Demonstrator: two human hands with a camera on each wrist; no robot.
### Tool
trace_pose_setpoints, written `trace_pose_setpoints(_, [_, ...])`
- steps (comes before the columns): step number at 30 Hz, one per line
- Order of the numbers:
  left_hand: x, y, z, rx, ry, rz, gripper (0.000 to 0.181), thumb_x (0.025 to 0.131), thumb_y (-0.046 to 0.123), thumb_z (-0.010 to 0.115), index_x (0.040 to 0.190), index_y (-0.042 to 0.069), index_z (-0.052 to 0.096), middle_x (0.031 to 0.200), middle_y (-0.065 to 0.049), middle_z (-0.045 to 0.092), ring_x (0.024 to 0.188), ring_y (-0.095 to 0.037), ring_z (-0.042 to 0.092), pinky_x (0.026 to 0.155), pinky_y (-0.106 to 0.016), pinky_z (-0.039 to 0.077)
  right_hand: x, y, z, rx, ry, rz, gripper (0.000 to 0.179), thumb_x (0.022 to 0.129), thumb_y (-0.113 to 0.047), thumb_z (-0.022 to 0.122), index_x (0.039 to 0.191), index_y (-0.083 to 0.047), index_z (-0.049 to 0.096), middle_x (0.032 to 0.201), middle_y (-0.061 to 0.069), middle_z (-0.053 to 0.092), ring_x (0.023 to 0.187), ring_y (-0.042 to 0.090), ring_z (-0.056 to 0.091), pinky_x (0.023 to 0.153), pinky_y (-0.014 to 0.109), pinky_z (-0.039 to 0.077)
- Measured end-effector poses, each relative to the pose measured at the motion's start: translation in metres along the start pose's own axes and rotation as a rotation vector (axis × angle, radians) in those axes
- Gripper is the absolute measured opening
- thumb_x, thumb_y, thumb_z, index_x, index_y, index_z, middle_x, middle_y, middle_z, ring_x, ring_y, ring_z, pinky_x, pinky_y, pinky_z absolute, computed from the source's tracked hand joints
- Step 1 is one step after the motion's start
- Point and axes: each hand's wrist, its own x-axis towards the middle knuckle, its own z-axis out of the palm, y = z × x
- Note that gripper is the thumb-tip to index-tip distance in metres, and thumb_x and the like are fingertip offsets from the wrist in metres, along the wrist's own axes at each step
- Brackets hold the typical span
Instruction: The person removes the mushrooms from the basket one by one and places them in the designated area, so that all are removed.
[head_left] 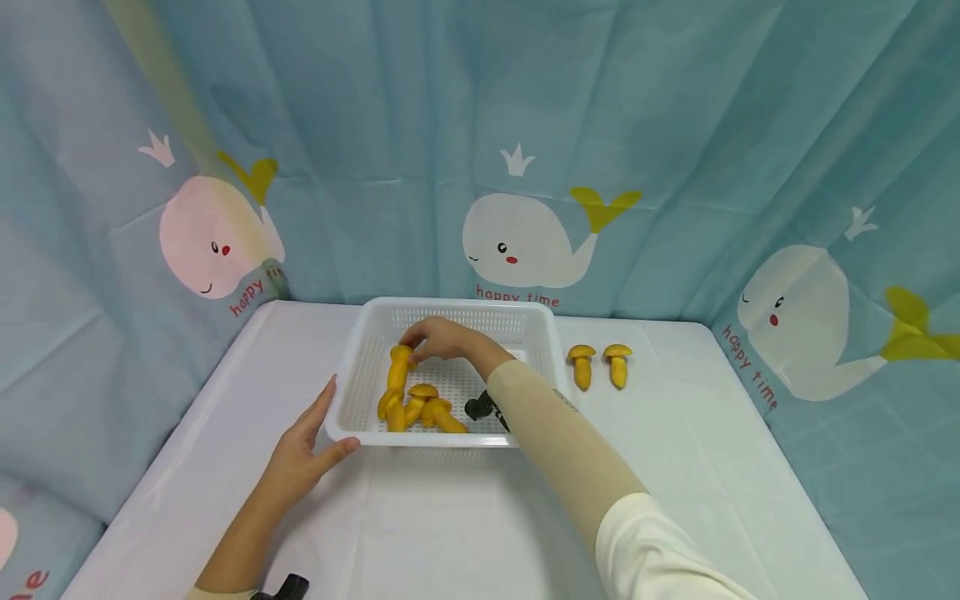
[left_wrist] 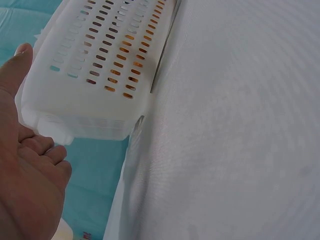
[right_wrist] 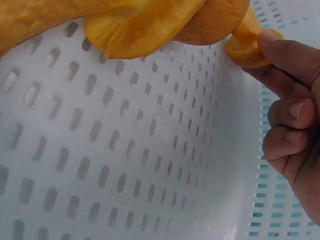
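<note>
A yellow mushroom (head_left: pixel 397 377) is sitting inside the left side of a white plastic basket (head_left: pixel 450 439), its long axis running front to back, cap away from me and stem toward my body. My right hand (head_left: pixel 442 337) is the nearer one; it is crossing over the basket from the right and pinching the cap between thumb and fingers, so the stem is pointing toward me, slightly left of my fingertips. Whether the stem is touching the basket floor, I cannot tell. Three more mushrooms (head_left: pixel 444 415) are clustering at the near left. My left hand (head_left: pixel 296 458) is bracing the basket's near left corner from outside, thumb and forefinger spreading straight along its edges rather than wrapping round. Beyond the basket's right wall, two mushrooms (head_left: pixel 617 368) are lying side by side on the white table (head_left: pixel 420 525), caps away from me. Behind everything, a blue-green curtain (head_left: pixel 360 233) is showing crowned whales (head_left: pixel 525 246) with red lettering (head_left: pixel 517 297) reading "happy time", partly lost in folds. A small dark mark (head_left: pixel 564 400) is showing on my right sleeve, too tiny to read. I am seeing no brand.
</note>
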Motion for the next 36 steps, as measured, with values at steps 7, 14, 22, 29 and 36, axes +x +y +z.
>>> trace_pose_setpoints(7, [-0.001,0.001,-0.001,-0.011,-0.008,-0.005,0.102,0.086,0.025,0.084,0.164,0.033,0.018,0.171,0.001,0.020,0.153,-0.043,0.024,0.108,-0.071,0.035,0.003,-0.005,-0.002,0.033,0.030,-0.017,0.032,0.097,-0.018,0.073,0.128,-0.014,0.071,0.121,-0.003,0.071,0.108,0.011,0.064,0.090,0.022,0.058])
trace_pose_setpoints(14, [-0.001,0.004,0.000,0.011,-0.006,-0.029,0.102,0.087,0.032,0.083,0.164,0.033,0.017,0.171,0.001,0.020,0.153,-0.043,0.024,0.107,-0.072,0.036,0.001,-0.013,-0.009,0.035,0.093,-0.072,0.031,0.098,-0.016,0.070,0.129,-0.013,0.071,0.122,-0.004,0.071,0.113,0.008,0.063,0.098,0.020,0.053])
trace_pose_setpoints(22, [-0.001,0.003,0.000,0.004,-0.008,-0.041,0.101,0.089,0.031,0.082,0.164,0.032,0.016,0.171,0.000,0.019,0.153,-0.044,0.024,0.109,-0.071,0.034,-0.002,-0.028,-0.020,0.067,0.148,-0.106,0.031,0.099,-0.017,0.070,0.130,-0.012,0.070,0.123,-0.003,0.071,0.114,0.010,0.062,0.097,0.018,0.053])
trace_pose_setpoints(29, [0.000,0.002,0.000,-0.011,-0.013,-0.050,0.098,0.090,0.030,0.080,0.164,0.034,0.016,0.171,-0.001,0.019,0.154,-0.042,0.023,0.110,-0.071,0.034,-0.007,-0.034,-0.025,0.093,0.162,-0.109,0.032,0.098,-0.019,0.072,0.130,-0.015,0.071,0.123,-0.006,0.071,0.117,0.010,0.062,0.096,0.019,0.054])
trace_pose_setpoints(36, [0.000,0.001,0.001,-0.010,-0.004,-0.046,0.097,0.091,0.030,0.080,0.164,0.035,0.017,0.171,0.002,0.019,0.154,-0.042,0.023,0.110,-0.071,0.034,-0.018,-0.042,-0.034,0.079,0.161,-0.136,0.032,0.098,-0.018,0.071,0.130,-0.014,0.070,0.124,-0.004,0.071,0.120,0.015,0.062,0.099,0.022,0.054])
